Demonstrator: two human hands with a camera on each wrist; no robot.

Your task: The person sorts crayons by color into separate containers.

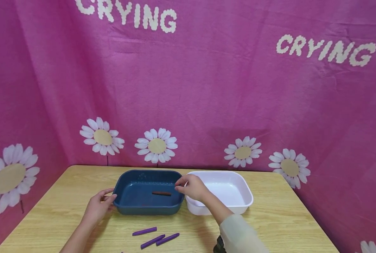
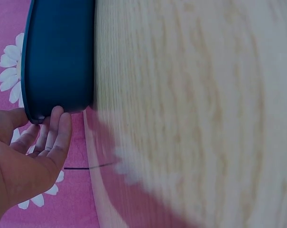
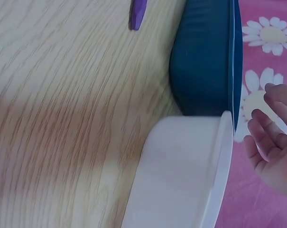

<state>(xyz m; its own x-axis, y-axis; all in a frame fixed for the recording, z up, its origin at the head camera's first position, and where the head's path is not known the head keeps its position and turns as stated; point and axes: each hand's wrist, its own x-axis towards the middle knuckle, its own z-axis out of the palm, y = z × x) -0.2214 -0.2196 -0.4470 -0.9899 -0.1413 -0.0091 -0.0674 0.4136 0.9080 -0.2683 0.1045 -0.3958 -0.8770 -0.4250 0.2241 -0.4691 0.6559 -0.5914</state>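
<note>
A dark blue plastic basin [image 1: 148, 210] stands on the table, with one brown crayon-like stick [image 1: 161, 193] lying inside it. At the basin's left end my left hand [image 1: 97, 207] holds the rim, thumb over the edge and fingers against the outer wall, as the left wrist view also shows [image 2: 36, 156]. My right hand [image 1: 192, 187] hovers above the basin's right end, near the white basin [image 1: 246, 205]. Its fingers are loosely bent, and the right wrist view shows nothing between them. Several purple crayons [image 1: 144, 231] lie on the table in front of the blue basin.
The white basin stands right beside the blue one, their ends close together. Both rest on a light wooden table [image 1: 279, 225]. Behind the table hangs a pink cloth [image 1: 206, 105] with daisies and lettering.
</note>
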